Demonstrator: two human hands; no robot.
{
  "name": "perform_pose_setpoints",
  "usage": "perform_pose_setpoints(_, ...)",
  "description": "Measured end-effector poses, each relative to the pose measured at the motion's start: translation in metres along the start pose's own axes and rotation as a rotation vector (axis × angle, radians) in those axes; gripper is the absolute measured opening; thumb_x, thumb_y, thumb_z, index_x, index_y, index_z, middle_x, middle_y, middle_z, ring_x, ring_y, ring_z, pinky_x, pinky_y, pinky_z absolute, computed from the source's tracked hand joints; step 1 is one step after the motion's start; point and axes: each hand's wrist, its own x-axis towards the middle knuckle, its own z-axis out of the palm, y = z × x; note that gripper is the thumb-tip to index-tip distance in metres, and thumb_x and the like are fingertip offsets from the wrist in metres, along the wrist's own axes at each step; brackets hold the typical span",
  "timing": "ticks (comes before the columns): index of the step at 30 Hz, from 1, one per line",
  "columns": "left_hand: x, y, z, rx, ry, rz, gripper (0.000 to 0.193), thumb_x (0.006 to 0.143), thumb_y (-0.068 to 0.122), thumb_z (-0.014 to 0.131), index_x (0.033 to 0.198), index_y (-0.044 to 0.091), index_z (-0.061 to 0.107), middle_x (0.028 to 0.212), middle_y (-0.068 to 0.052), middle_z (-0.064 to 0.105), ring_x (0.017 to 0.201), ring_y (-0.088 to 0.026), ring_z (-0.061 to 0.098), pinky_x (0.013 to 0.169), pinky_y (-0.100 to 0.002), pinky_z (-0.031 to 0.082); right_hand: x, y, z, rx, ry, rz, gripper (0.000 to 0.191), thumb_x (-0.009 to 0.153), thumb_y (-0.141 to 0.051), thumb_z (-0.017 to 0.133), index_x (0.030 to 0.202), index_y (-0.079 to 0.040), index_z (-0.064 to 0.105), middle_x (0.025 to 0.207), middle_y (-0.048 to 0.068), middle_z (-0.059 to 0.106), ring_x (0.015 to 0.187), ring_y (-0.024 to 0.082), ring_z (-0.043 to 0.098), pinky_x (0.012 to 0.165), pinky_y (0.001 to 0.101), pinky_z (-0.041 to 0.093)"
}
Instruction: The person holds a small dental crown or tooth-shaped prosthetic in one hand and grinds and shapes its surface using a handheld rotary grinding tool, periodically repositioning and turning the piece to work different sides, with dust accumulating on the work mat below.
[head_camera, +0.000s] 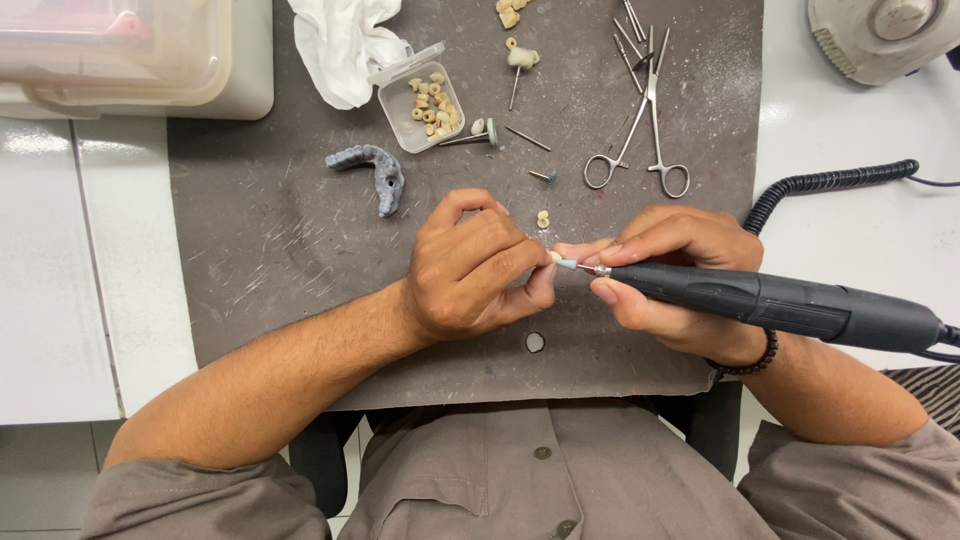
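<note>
Head view. One grey mat (280, 250) on the bench (60, 300) carries one grey dental arch model (372, 170), one open clear box (420, 105) of small tooth-coloured pieces, one white tissue (340, 45) and two scissor-handled forceps (645, 120). Left hand (475, 270) — fingers curled tight, pinching one small pale piece (554, 257). Right hand (675, 275) — closed around one dark rotary handpiece (780, 303), its pale tip touching the piece.
</note>
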Motion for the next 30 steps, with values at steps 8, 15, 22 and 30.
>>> perform_pose_setpoints(8, 0.001, 0.0018, -0.0018, -0.007, 0.005, 0.017, 0.021, 0.089, -0.001, 0.083, 0.101, 0.004, 0.066, 0.082, -0.001, 0.063, 0.073, -0.016, 0.064, 0.084, -0.038, 0.052, -0.0016, -0.0002, 0.0003, 0.05, 0.019, -0.013, 0.019, 0.09, 0.0, 0.076, 0.105, -0.003, 0.065, 0.094, 0.009, 0.069, 0.093, 0.018, 0.078, 0.086, 0.0309, 0.068)
perform_pose_setpoints(15, 0.0009, 0.0019, -0.0025, 0.003, 0.01, 0.042, 0.019, 0.09, -0.001, 0.083, 0.1, 0.004, 0.067, 0.081, -0.001, 0.062, 0.073, -0.016, 0.064, 0.086, -0.039, 0.053, -0.0023, -0.0013, -0.0005, 0.106, 0.022, -0.005, 0.018, 0.092, 0.0, 0.076, 0.105, -0.004, 0.064, 0.095, 0.009, 0.068, 0.092, 0.017, 0.078, 0.09, 0.0319, 0.069)
perform_pose_setpoints(22, 0.0003, 0.0017, -0.0036, 0.0, -0.003, 0.027, 0.02, 0.09, -0.001, 0.083, 0.101, 0.004, 0.067, 0.081, 0.0, 0.063, 0.073, -0.015, 0.064, 0.086, -0.039, 0.052, 0.0003, -0.0025, 0.0017, 0.061, 0.01, -0.029, 0.019, 0.089, 0.001, 0.077, 0.105, -0.003, 0.066, 0.094, 0.01, 0.071, 0.091, 0.017, 0.078, 0.092, 0.0361, 0.069)
perform_pose_setpoints(30, 0.0001, 0.0019, -0.0037, 0.003, 0.002, 0.038, 0.02, 0.091, 0.001, 0.083, 0.102, 0.004, 0.067, 0.082, 0.0, 0.063, 0.074, -0.015, 0.065, 0.086, -0.039, 0.051, 0.0002, -0.0012, 0.0022, 0.177, 0.037, 0.002, 0.019, 0.092, 0.002, 0.075, 0.107, -0.003, 0.065, 0.095, 0.009, 0.069, 0.095, 0.017, 0.078, 0.097, 0.0401, 0.069)
